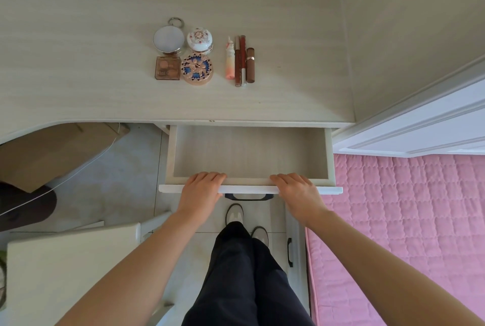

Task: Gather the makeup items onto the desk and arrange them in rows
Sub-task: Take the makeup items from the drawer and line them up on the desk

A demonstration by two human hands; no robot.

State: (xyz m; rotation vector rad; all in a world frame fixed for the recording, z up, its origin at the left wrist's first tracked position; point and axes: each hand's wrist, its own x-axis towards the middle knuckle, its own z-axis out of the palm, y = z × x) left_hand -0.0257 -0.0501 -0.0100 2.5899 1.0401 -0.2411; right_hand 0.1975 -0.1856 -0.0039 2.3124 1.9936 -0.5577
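Observation:
On the pale desk point(78, 63) stand two neat groups of makeup. The left group holds a round mirror compact point(168, 38), a floral white jar point(200, 39), a square brown palette point(168, 68) and a blue-patterned round compact point(196, 69). To their right lie a peach tube point(230, 59), two thin brown lip pencils point(240, 60) and a brown lip gloss point(250, 65), side by side. Below the desk edge the drawer point(249, 152) is pulled out and shows nothing inside. My left hand point(202, 192) and my right hand point(298, 193) rest over its white front panel, fingers curled over the top edge.
A black drawer handle point(248, 196) shows between my hands. A pink quilted bed point(406, 220) fills the right side. A white chair point(65, 260) stands at lower left, with a cardboard box point(52, 152) under the desk. My legs and shoes are below the drawer.

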